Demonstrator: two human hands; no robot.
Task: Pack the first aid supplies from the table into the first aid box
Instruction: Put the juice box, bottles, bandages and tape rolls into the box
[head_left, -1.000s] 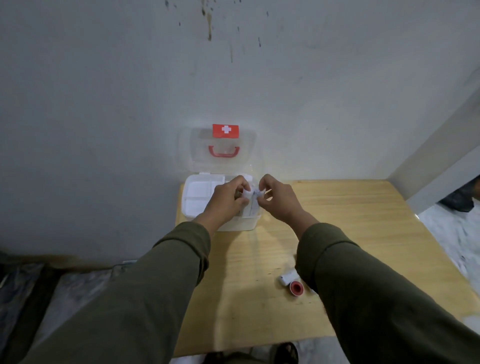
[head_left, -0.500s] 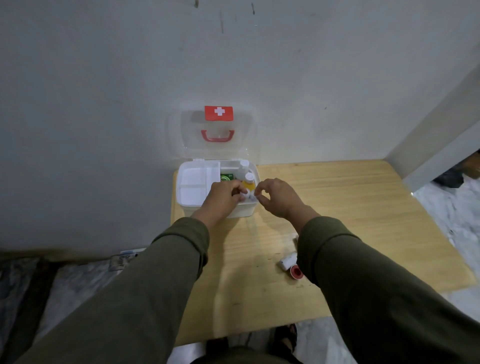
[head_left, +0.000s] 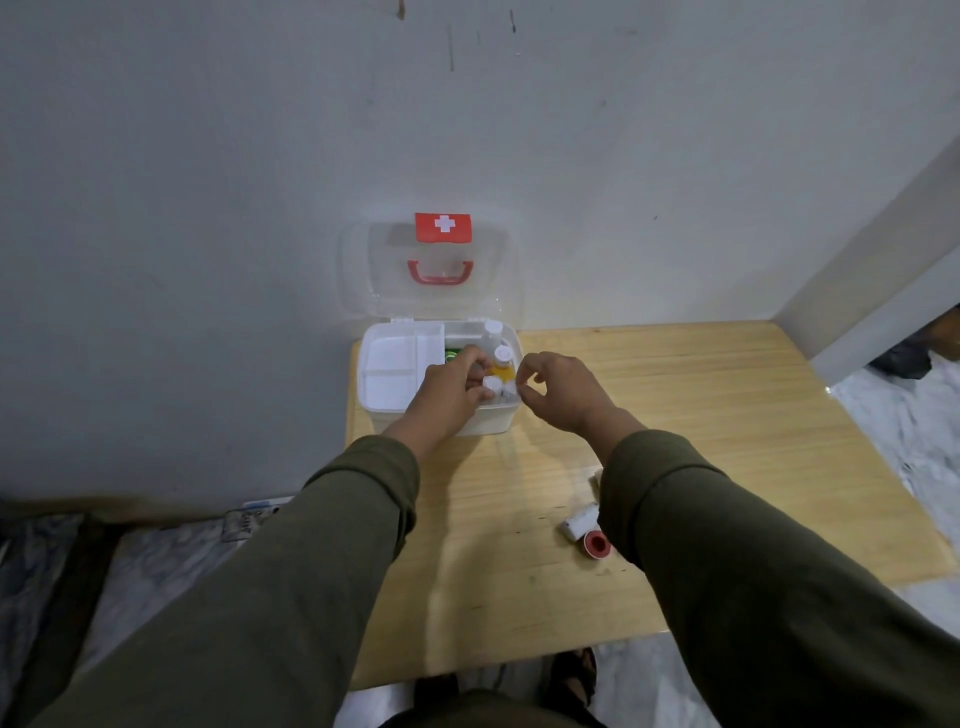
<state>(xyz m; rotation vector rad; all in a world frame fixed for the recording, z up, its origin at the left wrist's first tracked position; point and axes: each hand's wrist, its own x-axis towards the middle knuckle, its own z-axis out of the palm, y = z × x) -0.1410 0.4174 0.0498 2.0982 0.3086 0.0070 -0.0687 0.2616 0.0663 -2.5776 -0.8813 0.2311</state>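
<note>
Over the first aid box, the left hand pinches a small white-capped bottle, lowering it among upright bottles; the right hand hovers loosely curled, empty. Two tape rolls wait on the desk, unpacked.

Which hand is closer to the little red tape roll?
The right. The right hand is by the box, its sleeve beside the tape roll; the left hand is farther left, over the first aid box.
</note>
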